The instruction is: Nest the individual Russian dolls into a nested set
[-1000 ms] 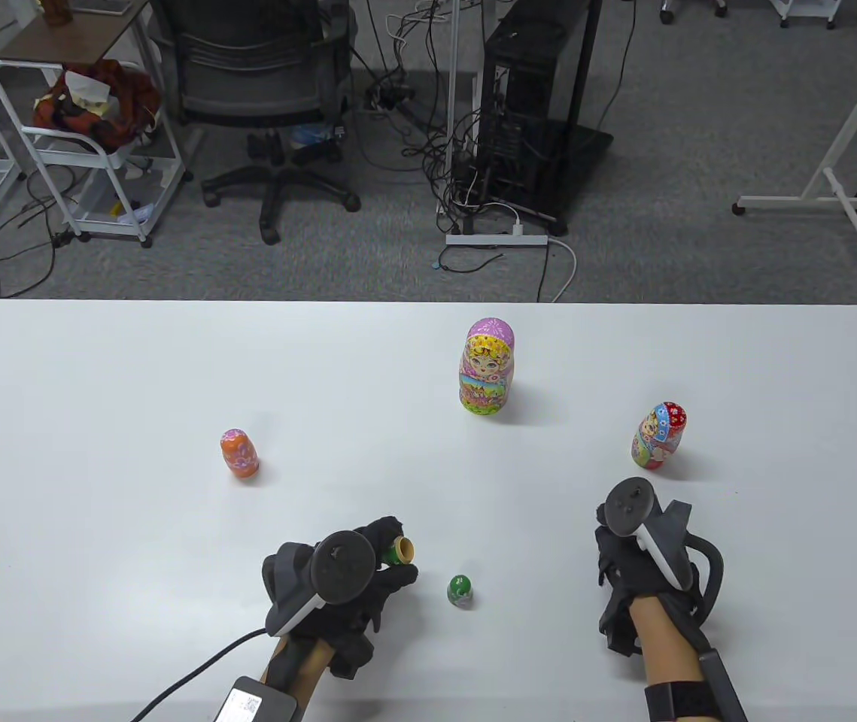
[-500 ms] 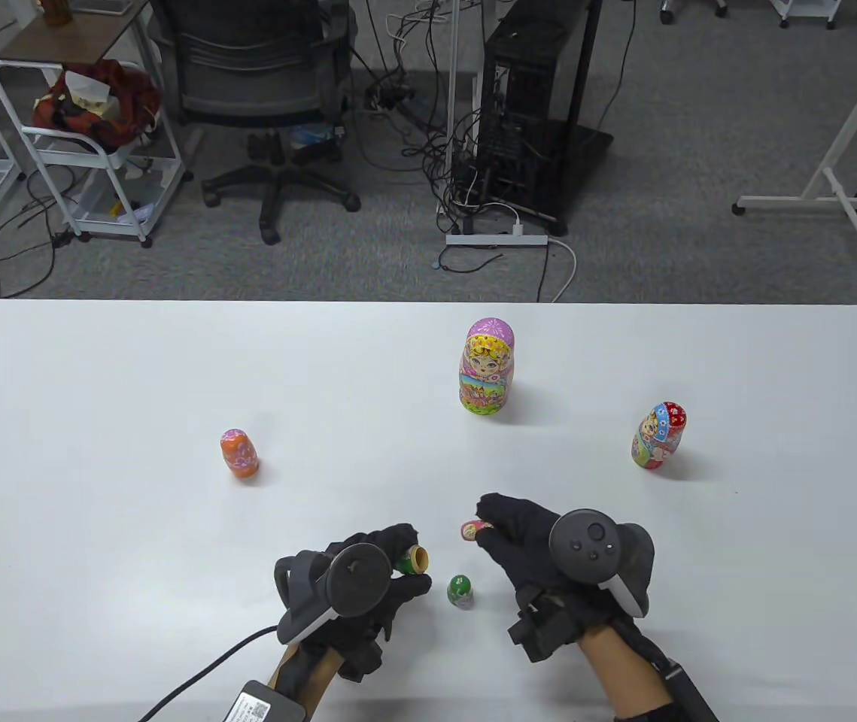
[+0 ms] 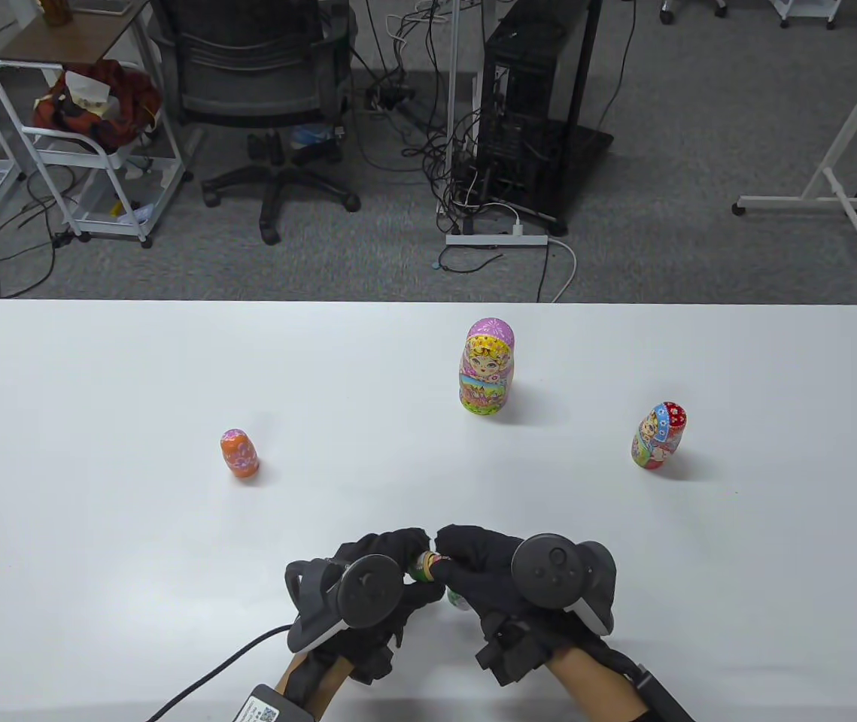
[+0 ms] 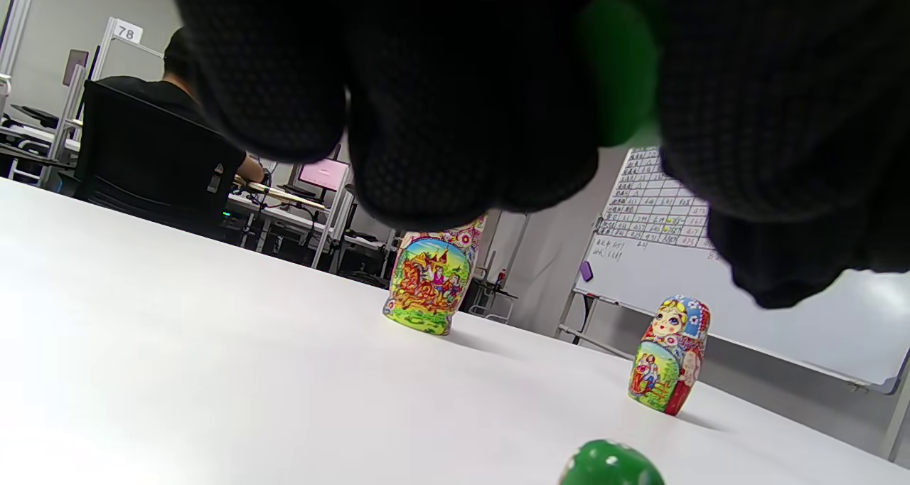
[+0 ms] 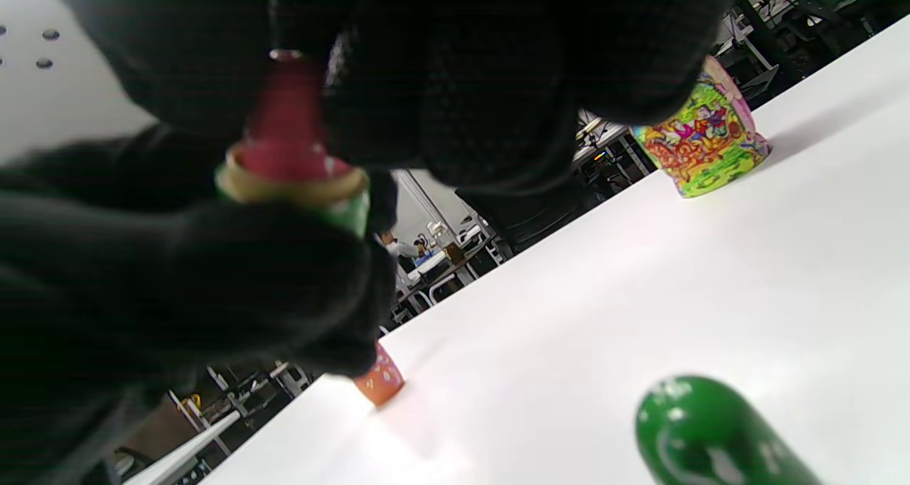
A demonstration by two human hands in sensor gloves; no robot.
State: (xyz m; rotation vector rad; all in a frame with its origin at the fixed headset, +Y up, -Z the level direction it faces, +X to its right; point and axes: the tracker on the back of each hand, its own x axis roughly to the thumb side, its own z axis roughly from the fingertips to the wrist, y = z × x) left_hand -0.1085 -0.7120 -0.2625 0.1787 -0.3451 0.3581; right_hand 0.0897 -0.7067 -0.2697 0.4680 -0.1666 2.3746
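My left hand [image 3: 407, 558] grips the hollow green doll bottom [image 3: 418, 569] near the table's front middle. My right hand [image 3: 449, 555] pinches the tiny red doll [image 5: 284, 115] and holds it in the wooden rim of the green doll bottom [image 5: 298, 193]. The green doll top [image 5: 711, 435] lies on the table just below the hands, mostly hidden in the table view. Standing shut on the table are the orange doll [image 3: 239, 453] at the left, the large purple-headed doll [image 3: 487, 376] at the middle, and the red-and-blue doll [image 3: 658, 435] at the right.
The white table [image 3: 97, 376] runs to the far edge, with an office chair [image 3: 262, 90], a computer tower [image 3: 541, 98] and cables on the floor beyond. A cable [image 3: 202, 673] trails from my left wrist at the front edge.
My right hand swung left from the right side, carrying the tiny red doll, and met my left hand. The left hand shifted slightly right with the green bottom. The red doll now sits at its rim.
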